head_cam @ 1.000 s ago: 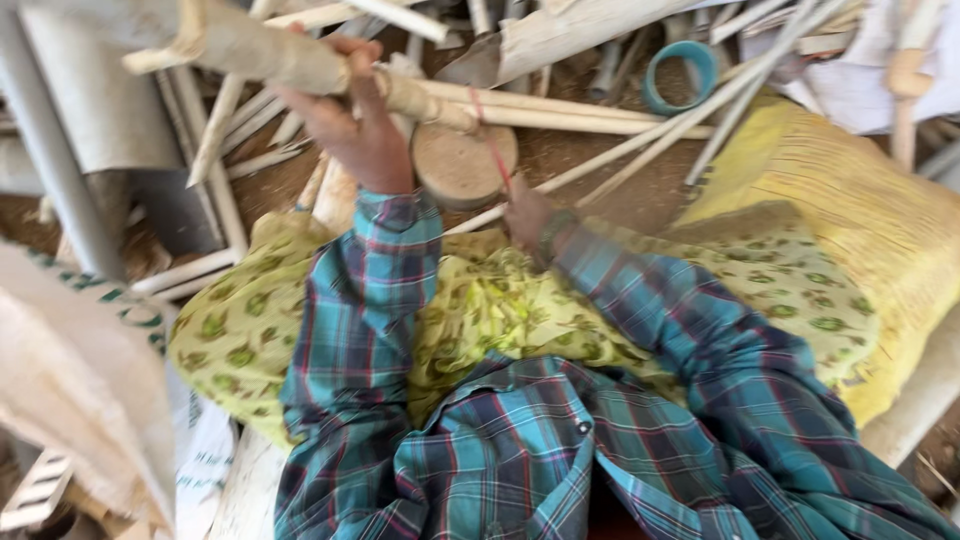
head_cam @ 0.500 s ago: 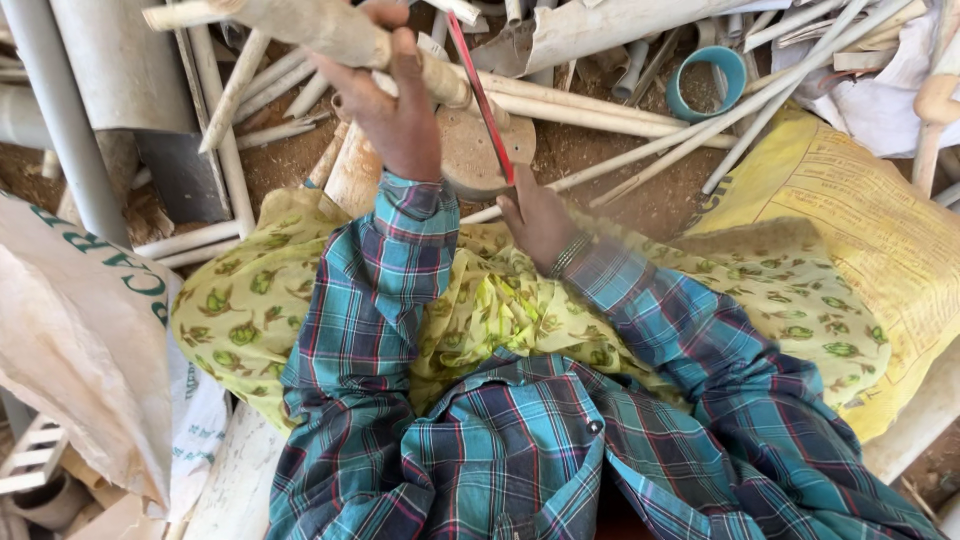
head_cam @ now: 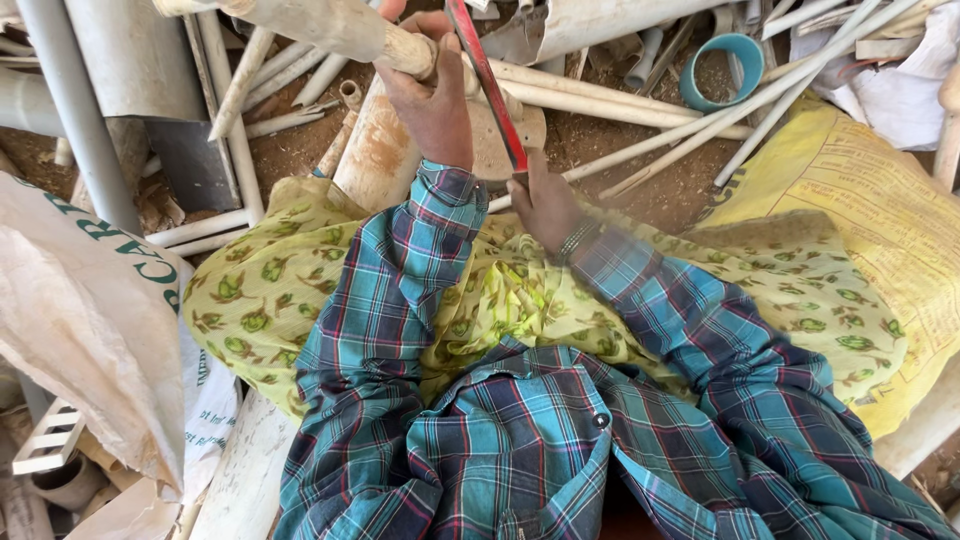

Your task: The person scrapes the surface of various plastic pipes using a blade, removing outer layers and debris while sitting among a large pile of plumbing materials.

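Note:
My left hand (head_cam: 432, 92) grips a dirty cream plastic pipe (head_cam: 330, 22) that runs up and to the left, out of the frame. My right hand (head_cam: 545, 205) holds the lower end of a thin red saw blade (head_cam: 487, 85), which slants up towards the pipe just right of my left hand. Whether the blade touches the pipe is hidden by my fingers. A round pale wooden block (head_cam: 500, 135) lies under the hands. Teal plaid sleeves cover both arms, and a yellow-green leaf-print cloth (head_cam: 255, 290) lies over my lap.
Many thin white pipes (head_cam: 640, 120) lie scattered on brown dirt. A teal ring (head_cam: 722, 72) sits at the upper right. A yellow sack (head_cam: 880, 215) lies on the right, a white woven sack (head_cam: 85, 320) on the left, a grey pipe (head_cam: 75, 115) at the far left.
The view has shifted down, so hands and pipe sit higher in the frame. The red blade has swung up from lying low beside my right hand to a steep slant by the pipe.

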